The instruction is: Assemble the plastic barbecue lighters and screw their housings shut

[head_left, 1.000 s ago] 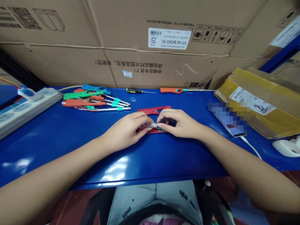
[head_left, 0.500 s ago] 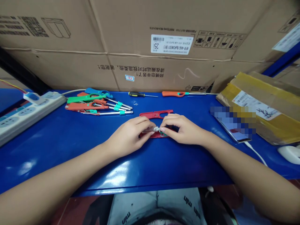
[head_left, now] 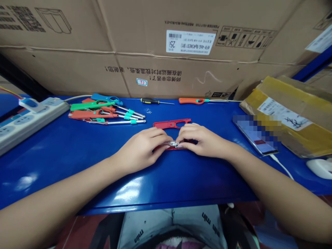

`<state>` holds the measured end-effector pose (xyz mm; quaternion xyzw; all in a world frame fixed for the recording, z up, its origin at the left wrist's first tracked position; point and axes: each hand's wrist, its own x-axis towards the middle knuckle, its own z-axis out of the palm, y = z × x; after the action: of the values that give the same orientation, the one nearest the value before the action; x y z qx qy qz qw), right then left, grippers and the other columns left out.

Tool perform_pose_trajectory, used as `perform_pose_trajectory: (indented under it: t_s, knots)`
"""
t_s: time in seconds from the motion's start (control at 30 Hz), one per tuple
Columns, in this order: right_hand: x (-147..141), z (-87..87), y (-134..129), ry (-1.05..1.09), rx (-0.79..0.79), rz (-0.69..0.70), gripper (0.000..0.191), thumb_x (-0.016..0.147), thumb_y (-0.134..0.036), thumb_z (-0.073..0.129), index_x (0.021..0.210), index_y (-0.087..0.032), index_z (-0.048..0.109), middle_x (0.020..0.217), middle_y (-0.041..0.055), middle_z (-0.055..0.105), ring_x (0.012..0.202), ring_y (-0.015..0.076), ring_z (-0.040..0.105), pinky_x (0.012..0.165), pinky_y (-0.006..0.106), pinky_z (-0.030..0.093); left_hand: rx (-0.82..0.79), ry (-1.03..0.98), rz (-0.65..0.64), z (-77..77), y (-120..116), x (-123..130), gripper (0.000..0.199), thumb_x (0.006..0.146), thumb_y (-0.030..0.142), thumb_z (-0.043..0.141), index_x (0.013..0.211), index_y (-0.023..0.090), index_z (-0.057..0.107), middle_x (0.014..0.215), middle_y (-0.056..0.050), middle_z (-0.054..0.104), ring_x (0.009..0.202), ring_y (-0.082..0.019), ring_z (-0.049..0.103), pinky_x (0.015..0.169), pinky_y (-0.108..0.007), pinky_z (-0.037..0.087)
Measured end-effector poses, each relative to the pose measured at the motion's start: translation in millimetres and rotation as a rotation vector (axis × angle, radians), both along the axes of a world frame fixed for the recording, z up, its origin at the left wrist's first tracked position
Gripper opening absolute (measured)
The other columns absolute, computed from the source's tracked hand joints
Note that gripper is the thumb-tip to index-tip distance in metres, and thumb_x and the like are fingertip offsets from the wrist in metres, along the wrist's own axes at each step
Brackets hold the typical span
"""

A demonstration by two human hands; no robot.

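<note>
Near the middle of the blue table, my left hand (head_left: 147, 147) pinches a small clear part with a metal end (head_left: 171, 143). From the right, my right hand (head_left: 202, 140) has its thumb and fingers closed on the other end of that part. Under the fingertips lies a red casing half (head_left: 169, 148), mostly covered by my hands. Just beyond them rests a second red casing half (head_left: 168, 123) with a loop-shaped opening at its right end.
Several lighters (head_left: 95, 114) with metal tubes lie at the left, beside a power strip (head_left: 33, 117). At the back are small screws (head_left: 148, 111), a screwdriver (head_left: 150, 101) and an orange lighter (head_left: 190, 100). A phone (head_left: 255, 135) and a taped box (head_left: 290, 117) sit right.
The camera view has shifted slightly. Both hands stay together over the red casing half, and the green piece that showed by my right fingertips is now mostly hidden.
</note>
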<state>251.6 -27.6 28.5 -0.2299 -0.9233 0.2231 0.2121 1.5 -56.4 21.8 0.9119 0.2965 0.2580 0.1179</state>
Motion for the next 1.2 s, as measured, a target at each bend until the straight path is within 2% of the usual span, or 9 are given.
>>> perform_pose_trajectory:
  t_s: [0.2,0.4,0.7,0.9,1.07,1.2]
  knots:
    - [2.5,2.5,-1.1,-0.110,0.143,-0.042,0.016,0.101,-0.022,0.055,0.098,-0.019,0.070,0.100,0.0055,0.074,0.097,0.0202,0.064,0.090,0.037,0.042,0.022,0.041,-0.007,-0.2,-0.2,-0.6,0.023,0.100,0.018,0.054,0.115,0.016,0.071,0.107,-0.009,0.073,0.097,-0.021,0.068,0.088,-0.035,0.055]
    - [2.3,3.7,-3.5,-0.154,0.174,-0.038,0.017,0.102,-0.021,0.052,0.099,-0.020,0.069,0.101,0.0058,0.073,0.098,0.0199,0.063,0.089,0.036,0.040,0.030,0.054,-0.004,-1.0,0.9,-0.5,0.023,0.101,0.018,0.053,0.115,0.016,0.071,0.107,-0.009,0.073,0.097,-0.020,0.067,0.087,-0.035,0.055]
    - [1.3,0.7,-0.7,-0.151,0.123,-0.053,0.016,0.101,-0.022,0.054,0.096,-0.020,0.069,0.100,0.0052,0.073,0.097,0.0198,0.063,0.087,0.035,0.039,0.028,0.084,0.003,-1.0,1.2,-0.4,0.024,0.101,0.019,0.052,0.115,0.018,0.071,0.108,-0.009,0.074,0.098,-0.021,0.069,0.087,-0.036,0.056]
    - [3.4,5.9,-3.9,-0.141,0.147,-0.156,0.010,0.095,-0.022,0.058,0.091,-0.020,0.066,0.097,0.0067,0.070,0.093,0.0209,0.061,0.083,0.035,0.039,0.089,0.093,0.055,3.5,4.8,-5.2,0.023,0.099,0.020,0.054,0.113,0.017,0.073,0.107,-0.009,0.074,0.096,-0.022,0.069,0.085,-0.037,0.056]
    - [2.7,4.1,-4.5,-0.159,0.090,-0.047,0.007,0.092,-0.023,0.062,0.096,-0.021,0.068,0.101,0.0054,0.068,0.097,0.0205,0.062,0.090,0.037,0.039,0.093,0.095,0.095,5.5,4.3,-5.8,0.022,0.099,0.021,0.055,0.111,0.015,0.073,0.104,-0.009,0.074,0.093,-0.023,0.068,0.082,-0.038,0.057]
    - [2.1,1.7,-5.0,-0.144,0.064,-0.034,0.010,0.095,-0.020,0.058,0.093,-0.021,0.068,0.101,0.0058,0.068,0.098,0.0201,0.062,0.091,0.037,0.040,0.029,0.091,0.089,6.7,1.2,-4.0,0.022,0.098,0.022,0.055,0.109,0.017,0.073,0.100,-0.008,0.075,0.092,-0.022,0.069,0.083,-0.036,0.056]
